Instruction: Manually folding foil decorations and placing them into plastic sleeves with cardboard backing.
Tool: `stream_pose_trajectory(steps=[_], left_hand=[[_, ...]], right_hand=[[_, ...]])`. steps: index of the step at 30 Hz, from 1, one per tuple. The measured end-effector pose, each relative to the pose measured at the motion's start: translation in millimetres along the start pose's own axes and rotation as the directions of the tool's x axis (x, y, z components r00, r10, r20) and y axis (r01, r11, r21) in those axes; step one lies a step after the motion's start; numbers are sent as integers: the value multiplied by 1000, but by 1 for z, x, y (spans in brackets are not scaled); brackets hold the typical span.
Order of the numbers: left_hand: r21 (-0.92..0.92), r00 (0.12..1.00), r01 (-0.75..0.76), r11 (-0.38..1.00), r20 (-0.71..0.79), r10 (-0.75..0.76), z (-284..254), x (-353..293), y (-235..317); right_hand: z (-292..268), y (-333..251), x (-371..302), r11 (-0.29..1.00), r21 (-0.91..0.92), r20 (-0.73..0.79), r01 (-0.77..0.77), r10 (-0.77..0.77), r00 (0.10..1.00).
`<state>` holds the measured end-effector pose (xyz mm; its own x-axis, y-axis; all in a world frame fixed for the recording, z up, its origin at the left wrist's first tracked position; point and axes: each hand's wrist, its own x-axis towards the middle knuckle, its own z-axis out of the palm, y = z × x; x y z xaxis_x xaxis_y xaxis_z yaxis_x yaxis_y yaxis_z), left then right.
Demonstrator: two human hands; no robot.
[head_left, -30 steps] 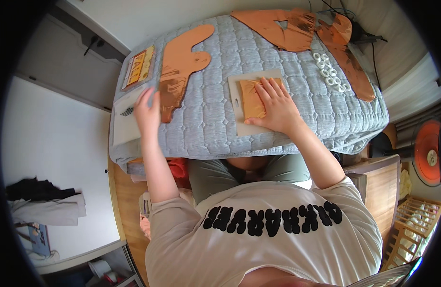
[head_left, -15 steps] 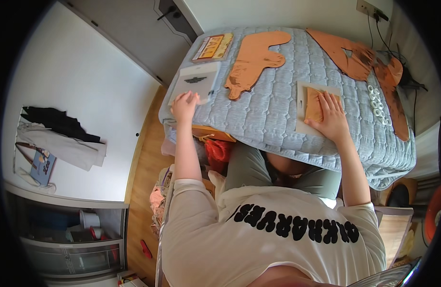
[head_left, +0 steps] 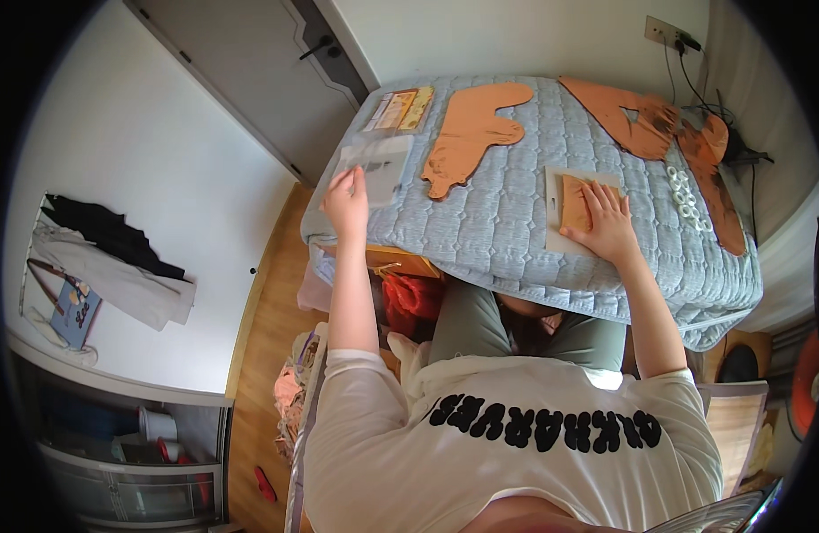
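Note:
My left hand [head_left: 345, 206] pinches the near-left corner of a translucent plastic bag [head_left: 393, 162] at the left end of the bed. The bag is blurred, and I cannot tell whether it is one bag or a stack. My right hand [head_left: 608, 222] lies flat, fingers spread, on a folded orange-brown piece [head_left: 573, 202]. That piece rests on a pale, flat bag [head_left: 553, 234] with a small slot at its left side. Between the hands, farther back, an orange balloon-like flat shape [head_left: 467, 133] is spread out.
More flat orange pieces [head_left: 605, 111] lie at the far right, beside a row of white rings [head_left: 683, 197]. A packet with yellow print [head_left: 400, 108] sits at the far left of the quilted bed [head_left: 480, 231]. Black cables [head_left: 738, 147] hang by the right wall.
My left hand has drawn the plastic bag slightly, and the dark print on it now looks fainter. My right hand stays on the folded piece. The whole view has shifted a little.

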<state>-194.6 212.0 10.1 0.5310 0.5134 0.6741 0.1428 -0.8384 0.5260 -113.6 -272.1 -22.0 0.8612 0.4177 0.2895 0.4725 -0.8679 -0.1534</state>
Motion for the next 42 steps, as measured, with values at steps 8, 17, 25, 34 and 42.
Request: stream_pose_trajectory(steps=[8, 17, 25, 34, 42], left_hand=[[5, 845, -252, 968, 489, 217, 10, -61, 168], [44, 577, -778, 627, 445, 685, 76, -93, 167], [58, 564, -668, 742, 690, 454, 90, -80, 180], [-370, 359, -655, 659, 615, 702, 82, -62, 172], [-413, 171, -642, 646, 745, 645, 85, -84, 163]], right_hand=[[3, 0, 5, 1000, 7, 40, -13, 12, 999], [7, 4, 3, 1000, 27, 35, -14, 13, 999], [4, 3, 3, 1000, 18, 26, 2, -2, 1000], [4, 4, 4, 1000, 16, 35, -1, 0, 999], [5, 3, 9, 1000, -11, 44, -23, 23, 999]])
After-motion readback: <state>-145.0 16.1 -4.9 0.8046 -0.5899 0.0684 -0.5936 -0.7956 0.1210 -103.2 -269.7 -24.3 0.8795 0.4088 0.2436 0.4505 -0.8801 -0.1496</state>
